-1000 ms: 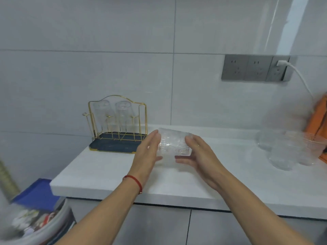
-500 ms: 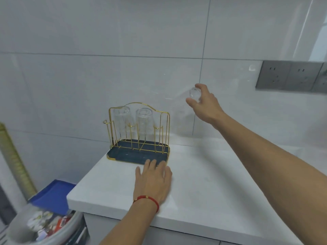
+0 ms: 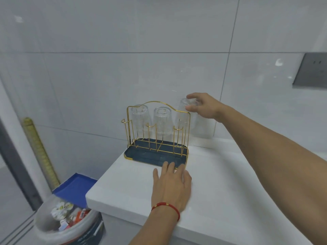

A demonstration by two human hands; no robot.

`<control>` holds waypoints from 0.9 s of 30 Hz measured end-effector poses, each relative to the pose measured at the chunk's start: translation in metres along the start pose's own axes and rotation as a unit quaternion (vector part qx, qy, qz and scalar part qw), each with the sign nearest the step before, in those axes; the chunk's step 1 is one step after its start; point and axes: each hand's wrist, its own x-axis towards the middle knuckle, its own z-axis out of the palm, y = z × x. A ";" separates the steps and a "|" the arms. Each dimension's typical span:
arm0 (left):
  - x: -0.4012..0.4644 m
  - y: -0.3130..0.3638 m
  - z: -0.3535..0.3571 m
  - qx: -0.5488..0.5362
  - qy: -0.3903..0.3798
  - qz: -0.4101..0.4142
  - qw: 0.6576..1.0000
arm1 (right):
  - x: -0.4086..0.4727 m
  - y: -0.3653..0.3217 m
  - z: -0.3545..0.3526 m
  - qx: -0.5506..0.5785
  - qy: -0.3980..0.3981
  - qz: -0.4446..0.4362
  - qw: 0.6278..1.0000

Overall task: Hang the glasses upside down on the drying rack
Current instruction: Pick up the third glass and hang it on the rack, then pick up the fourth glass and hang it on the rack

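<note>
The right hand [image 3: 203, 107] grips an inverted glass [image 3: 185, 114] by its base over what looks like the drying rack's [image 3: 157, 131] rightmost back peg, needing a straight lowering, while the left hand [image 3: 170, 184] lies flat and empty on the worktop [image 3: 230, 191].

White countertop [image 3: 230, 183] up against a pale grey tiled wall [image 3: 123, 59], pretty glossy with dark grout lines. On the far right there's a grey socket plate [image 3: 313, 71] on the wall, cut off by the frame edge. Down on the floor to the left sits a bin [image 3: 69, 225] lined with a clear bag and full of mixed rubbish, a blue flat thing [image 3: 74, 188] just behind it, and a yellowish ribbed hose [image 3: 40, 151] leaning up the wall.
</note>
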 end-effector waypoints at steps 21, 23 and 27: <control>0.002 -0.001 -0.004 -0.014 -0.033 0.012 0.999 | -0.074 0.049 0.029 -0.007 0.155 -0.032 0.987; 0.002 -0.001 -0.004 -0.020 -0.023 0.018 0.999 | -0.109 0.070 0.029 -0.031 0.147 -0.017 0.989; -0.004 0.001 -0.008 -0.027 0.007 0.056 0.998 | -0.182 0.117 0.016 -0.098 0.105 0.030 0.989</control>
